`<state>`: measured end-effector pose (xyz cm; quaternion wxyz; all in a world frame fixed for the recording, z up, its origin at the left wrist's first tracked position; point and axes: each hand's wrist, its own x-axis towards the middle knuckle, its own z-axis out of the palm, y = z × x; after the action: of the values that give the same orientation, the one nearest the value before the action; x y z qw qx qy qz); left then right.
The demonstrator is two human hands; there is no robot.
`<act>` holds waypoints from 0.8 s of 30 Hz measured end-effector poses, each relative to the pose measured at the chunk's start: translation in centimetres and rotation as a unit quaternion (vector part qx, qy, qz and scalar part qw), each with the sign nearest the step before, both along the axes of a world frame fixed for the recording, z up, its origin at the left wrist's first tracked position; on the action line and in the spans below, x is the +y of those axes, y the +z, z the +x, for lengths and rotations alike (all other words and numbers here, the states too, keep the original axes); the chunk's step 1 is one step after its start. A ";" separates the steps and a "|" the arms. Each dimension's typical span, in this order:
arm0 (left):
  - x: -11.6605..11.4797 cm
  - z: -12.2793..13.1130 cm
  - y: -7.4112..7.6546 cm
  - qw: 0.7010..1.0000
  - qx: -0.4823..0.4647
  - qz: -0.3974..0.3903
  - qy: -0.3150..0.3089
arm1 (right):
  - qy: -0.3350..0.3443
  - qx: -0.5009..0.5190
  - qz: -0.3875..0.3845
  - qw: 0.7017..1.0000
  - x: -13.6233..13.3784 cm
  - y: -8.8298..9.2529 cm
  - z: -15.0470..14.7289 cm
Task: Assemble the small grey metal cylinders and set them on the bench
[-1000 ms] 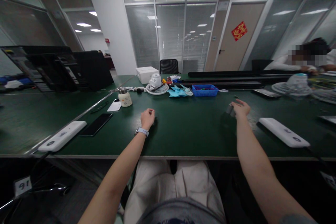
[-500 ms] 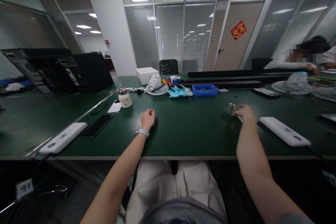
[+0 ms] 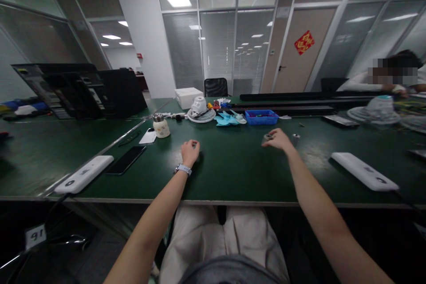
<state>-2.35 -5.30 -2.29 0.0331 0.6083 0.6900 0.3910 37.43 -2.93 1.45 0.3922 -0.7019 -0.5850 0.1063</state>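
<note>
My right hand [image 3: 278, 139] pinches a small grey metal cylinder [image 3: 267, 138] at its fingertips, over the right-centre of the green table [image 3: 229, 173]. Just behind that wrist stands a second small metal cylinder [image 3: 296, 138], partly hidden by the arm. My left hand [image 3: 191, 151], with a watch [image 3: 183, 168] on its wrist, rests on the table with fingers curled closed; whatever they hold, if anything, is hidden. Nearest to it is a cream jar with a metal lid [image 3: 161, 128], to its upper left.
Across the table are a white fan part [image 3: 200, 108], light-blue fan blades [image 3: 226, 118] and a blue tray [image 3: 261, 118]. A phone [image 3: 126, 160] and white power strips [image 3: 84, 174] lie left and right [image 3: 364, 171]. Another person [image 3: 392, 71] sits at far right.
My right hand has moved left with one small metal cylinder, leaving the other standing behind. My left hand stays in nearly the same place. The view has shifted slightly.
</note>
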 end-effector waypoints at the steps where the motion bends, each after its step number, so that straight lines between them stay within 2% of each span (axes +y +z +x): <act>1: -0.1 0.1 0.0 1.000 -0.003 0.003 -0.008 | 0.053 0.021 -0.014 0.998 -0.1 -0.1 -2.6; 2: -0.1 0.2 0.1 1.000 -0.006 0.006 -0.017 | 0.099 0.041 -0.022 0.994 -0.2 -0.2 -5.1; 5: -0.3 0.5 0.3 0.998 -0.017 0.016 -0.051 | 0.174 0.070 -0.024 0.982 -0.4 -0.9 -11.1; 8: -0.5 0.8 0.4 0.995 -0.029 0.031 -0.087 | 0.230 0.085 0.010 0.970 -0.3 -2.0 -14.3; 12: -0.6 1.8 0.4 0.988 -0.064 0.046 -0.135 | 0.288 0.108 0.032 0.951 -0.2 -3.6 -15.7; 17: -0.5 4.9 0.6 0.976 -0.072 0.048 -0.202 | 0.305 0.134 0.046 0.942 -0.4 -4.7 -16.3; 20: 0.0 6.4 0.8 0.974 -0.050 0.041 -0.216 | 0.324 0.147 0.050 0.933 -0.5 -5.0 -16.6; 24: 1.0 6.9 0.9 0.975 -0.047 0.028 -0.217 | 0.325 0.142 0.039 0.934 -0.4 -5.1 -16.7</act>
<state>4.52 -4.29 -1.36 0.1327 0.7251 0.5280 0.4217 20.75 -3.38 -3.69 0.4425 -0.4347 -0.7231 0.3038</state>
